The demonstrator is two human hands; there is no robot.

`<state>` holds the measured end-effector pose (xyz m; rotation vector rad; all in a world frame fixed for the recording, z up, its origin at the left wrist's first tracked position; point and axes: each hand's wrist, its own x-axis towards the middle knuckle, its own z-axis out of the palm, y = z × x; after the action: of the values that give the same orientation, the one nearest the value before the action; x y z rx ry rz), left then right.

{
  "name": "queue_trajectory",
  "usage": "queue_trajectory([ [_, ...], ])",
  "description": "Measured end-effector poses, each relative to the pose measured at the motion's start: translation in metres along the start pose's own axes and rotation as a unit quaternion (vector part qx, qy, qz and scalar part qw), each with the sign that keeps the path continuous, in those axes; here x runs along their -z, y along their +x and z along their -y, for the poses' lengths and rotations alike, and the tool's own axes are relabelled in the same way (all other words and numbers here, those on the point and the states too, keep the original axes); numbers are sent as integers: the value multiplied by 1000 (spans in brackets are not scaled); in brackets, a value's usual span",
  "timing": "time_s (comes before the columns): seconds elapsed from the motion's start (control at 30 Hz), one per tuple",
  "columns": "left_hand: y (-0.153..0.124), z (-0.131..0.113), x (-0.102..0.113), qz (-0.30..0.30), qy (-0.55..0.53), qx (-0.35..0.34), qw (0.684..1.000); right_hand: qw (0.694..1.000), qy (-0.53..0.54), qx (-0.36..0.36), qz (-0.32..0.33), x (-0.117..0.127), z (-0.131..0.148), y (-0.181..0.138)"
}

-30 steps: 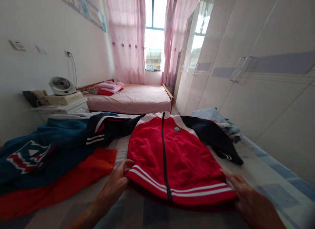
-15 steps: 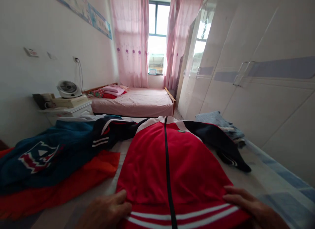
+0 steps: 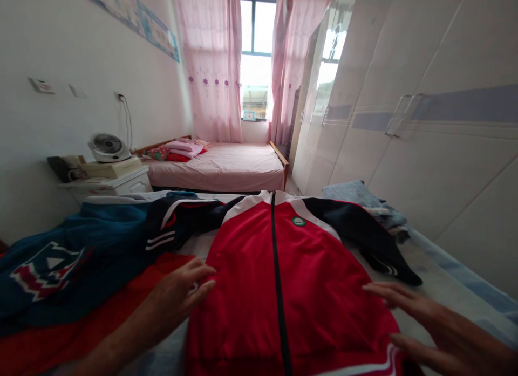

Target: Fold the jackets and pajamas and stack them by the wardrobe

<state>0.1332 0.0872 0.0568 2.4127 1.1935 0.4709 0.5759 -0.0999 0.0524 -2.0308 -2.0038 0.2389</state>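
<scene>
Grip open, empty: your left hand (image 3: 182, 292) and right hand (image 3: 429, 322) flank soft, light red zip-front jacket (image 3: 251, 289); likely best held at hem.

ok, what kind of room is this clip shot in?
Most likely a home bedroom: a made bed with folded bedding sits under a window hung with pink curtains, a tall white wardrobe lines the right wall, and a red zip jacket lies spread out flat.
</scene>
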Motion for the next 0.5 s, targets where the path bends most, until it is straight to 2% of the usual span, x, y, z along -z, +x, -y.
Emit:
queue_trajectory([
  [0.07, 30, -8, -1, -34, 20, -27, 999, 1000, -14, 23, -8, 19, 28, 38],
  [0.13, 56, -13, -14, -67, 51, -60, 995, 998, -13, 63, -28, 29, 64, 80],
  [0.2, 74, -12, -34, -78, 93, -75, 990, 993, -4, 106, -60, 23, 98, 120],
  [0.27, 86, -5, -54, -65, 134, -71, 986, 988, -12, 125, -91, -1, 117, 152],
  [0.37, 94, 10, -74, -15, 153, -48, 987, 989, -52, 104, -91, -55, 110, 184],
  [0.43, 95, 19, -77, 13, 145, -38, 989, 995, -64, 65, -47, -89, 89, 195],
  [0.5, 95, 23, -75, 25, 138, -38, 989, 997, -60, 45, -14, -112, 66, 201],
])
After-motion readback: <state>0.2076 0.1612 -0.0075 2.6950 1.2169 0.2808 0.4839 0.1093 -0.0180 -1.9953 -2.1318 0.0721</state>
